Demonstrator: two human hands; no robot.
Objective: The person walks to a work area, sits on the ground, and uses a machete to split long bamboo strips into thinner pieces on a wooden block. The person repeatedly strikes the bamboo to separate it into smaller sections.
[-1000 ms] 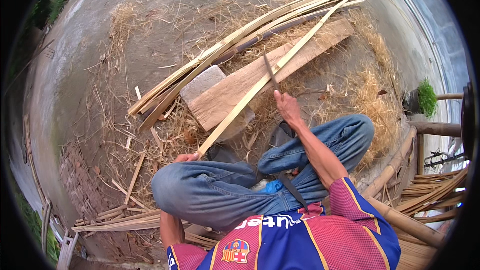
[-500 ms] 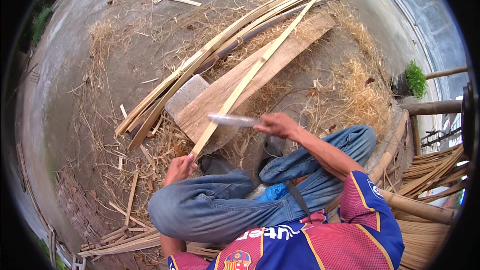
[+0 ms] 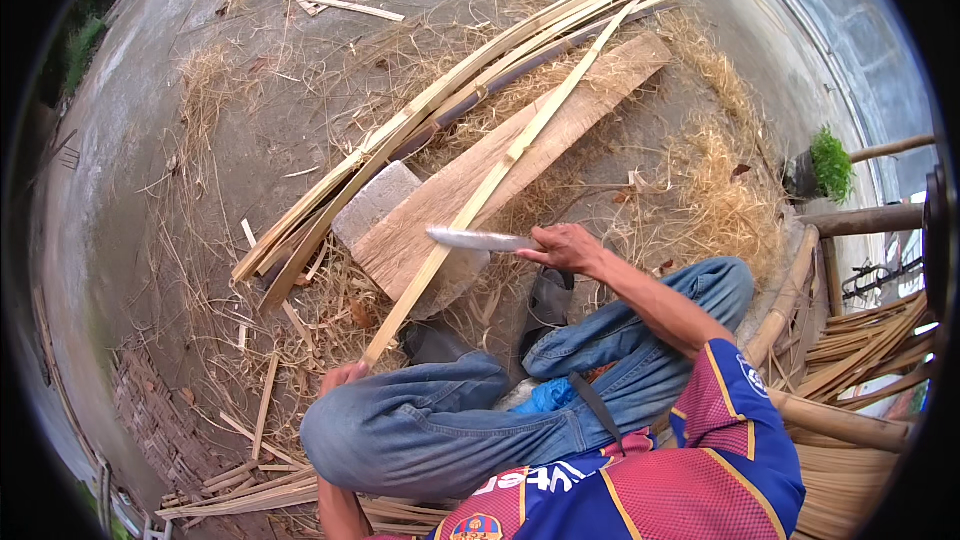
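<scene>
A long pale bamboo strip [image 3: 475,205] slants away from me across a broad wooden plank [image 3: 415,215]. My left hand [image 3: 346,376], partly hidden behind my knee, grips the strip's near end. My right hand [image 3: 568,248] is closed round the handle of a knife [image 3: 485,240]. The silvery blade lies across the strip, over the plank's near end. A pale concrete block [image 3: 375,198] sits under the plank's near part.
Several bamboo strips [image 3: 440,100] lie in a long bundle beyond the plank. Shavings [image 3: 725,180] litter the ground, with short offcuts at left. A bamboo rail [image 3: 830,415] and stacked strips [image 3: 870,350] stand at right, below a potted plant [image 3: 828,165].
My left hand has drawn back toward my knee, pulling the bamboo strip nearer under the blade. The knife and my right hand have shifted slightly right.
</scene>
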